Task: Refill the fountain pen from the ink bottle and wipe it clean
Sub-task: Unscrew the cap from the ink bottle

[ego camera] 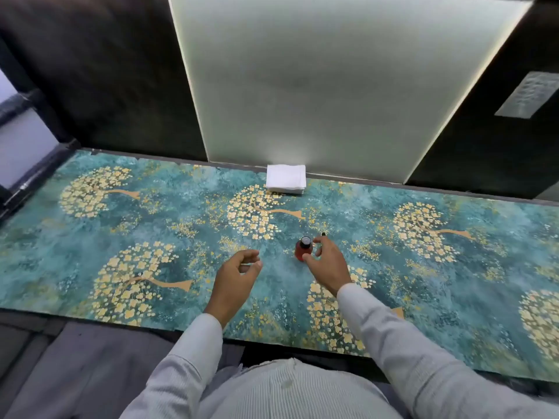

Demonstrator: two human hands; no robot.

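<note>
Right hand curls around the small red ink bottle, thumb low on its near side, fingers at the cap; the bottle stands upright mid-table. Left hand hovers just beside it, fingers loosely curled, holding nothing. Folded white tissues sit at the far edge of the floral table, well apart.

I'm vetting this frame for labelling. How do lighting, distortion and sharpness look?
Head view: the backlit wall panel is the brightest area, with glow above the white tissue stack; wide-angle bending curves the table mat edges; the ink bottle and right hand look slightly soft, the corners dim.
</note>
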